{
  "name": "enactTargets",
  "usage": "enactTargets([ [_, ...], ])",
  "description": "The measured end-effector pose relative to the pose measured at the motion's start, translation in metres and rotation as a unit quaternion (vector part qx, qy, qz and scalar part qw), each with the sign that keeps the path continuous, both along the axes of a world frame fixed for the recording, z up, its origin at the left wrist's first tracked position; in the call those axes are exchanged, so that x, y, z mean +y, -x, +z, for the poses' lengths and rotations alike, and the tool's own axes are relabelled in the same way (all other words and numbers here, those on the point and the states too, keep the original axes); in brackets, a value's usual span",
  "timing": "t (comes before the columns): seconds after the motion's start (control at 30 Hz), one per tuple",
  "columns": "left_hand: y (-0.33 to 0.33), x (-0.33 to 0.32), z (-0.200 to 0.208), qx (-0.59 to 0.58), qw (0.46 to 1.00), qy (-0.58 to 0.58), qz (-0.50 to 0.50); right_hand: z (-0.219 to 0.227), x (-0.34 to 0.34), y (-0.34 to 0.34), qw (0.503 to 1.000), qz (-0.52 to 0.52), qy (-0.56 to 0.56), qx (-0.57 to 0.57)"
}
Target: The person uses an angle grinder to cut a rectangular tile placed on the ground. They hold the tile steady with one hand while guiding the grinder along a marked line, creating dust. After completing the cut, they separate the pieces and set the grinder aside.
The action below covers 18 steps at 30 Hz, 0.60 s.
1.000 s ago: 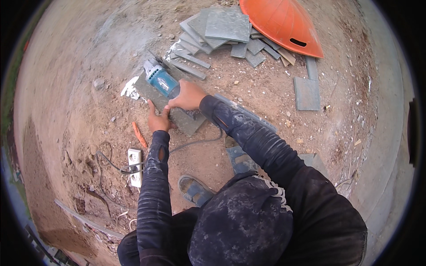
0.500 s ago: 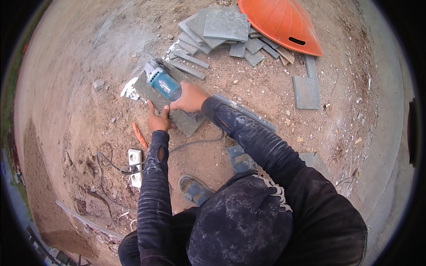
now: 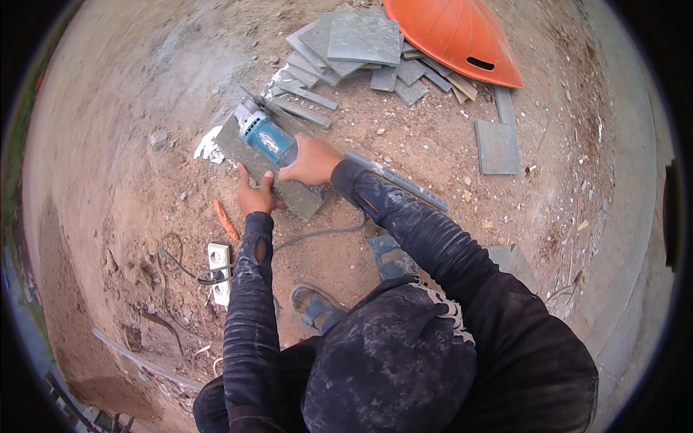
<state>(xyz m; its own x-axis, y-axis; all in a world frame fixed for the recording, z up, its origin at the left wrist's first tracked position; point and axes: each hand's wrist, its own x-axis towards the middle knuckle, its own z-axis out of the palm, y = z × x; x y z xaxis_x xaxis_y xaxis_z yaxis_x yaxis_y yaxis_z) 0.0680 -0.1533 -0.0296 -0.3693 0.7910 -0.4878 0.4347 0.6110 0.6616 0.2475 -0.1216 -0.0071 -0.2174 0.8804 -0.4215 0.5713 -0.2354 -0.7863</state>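
Note:
My right hand (image 3: pixel 314 160) is wrapped round the rear of a teal angle grinder (image 3: pixel 266 138). The grinder lies over a grey stone tile (image 3: pixel 307 204) on the dirt, its grey head and disc toward the tile's far edge. With thumb and fingers apart, my left hand (image 3: pixel 256 196) grips the tile's near left edge, the thumb on top and close to the right hand's fingertips. The fingers' undersides are hidden. Whether the disc touches the tile or spins, I cannot tell. A dark cord (image 3: pixel 317 233) runs over the ground behind my left wrist.
Ahead lie stacked grey tiles (image 3: pixel 364 40) and cut strips (image 3: pixel 303 112), beside an orange tub (image 3: pixel 462 36). A single tile (image 3: pixel 498 148) lies right; a long grey bar (image 3: pixel 397 179) passes by my right wrist. Near my left forearm are a white power strip (image 3: pixel 219 270) and an orange-red piece (image 3: pixel 225 220).
The background has shifted very slightly up and left in the picture. My hands, the angle grinder and the tile keep nearly the same positions relative to one another.

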Motion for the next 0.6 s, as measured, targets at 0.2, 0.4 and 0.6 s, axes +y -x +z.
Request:
enactTargets([
  [0.2, 0.001, 0.0, -0.001, -0.001, 1.0, 0.002, 0.002, 0.004, -0.005, -0.004, 1.0, -0.001, 0.018, 0.009],
  [0.4, 0.0, 0.0, -0.002, 0.002, 1.0, -0.005, 0.0, 0.003, -0.01, -0.006, 1.0, -0.008, 0.025, 0.006],
  [0.6, -0.003, 0.0, 0.003, 0.002, 1.0, -0.001, 0.005, 0.004, -0.015, -0.01, 1.0, -0.008, 0.021, 0.015],
])
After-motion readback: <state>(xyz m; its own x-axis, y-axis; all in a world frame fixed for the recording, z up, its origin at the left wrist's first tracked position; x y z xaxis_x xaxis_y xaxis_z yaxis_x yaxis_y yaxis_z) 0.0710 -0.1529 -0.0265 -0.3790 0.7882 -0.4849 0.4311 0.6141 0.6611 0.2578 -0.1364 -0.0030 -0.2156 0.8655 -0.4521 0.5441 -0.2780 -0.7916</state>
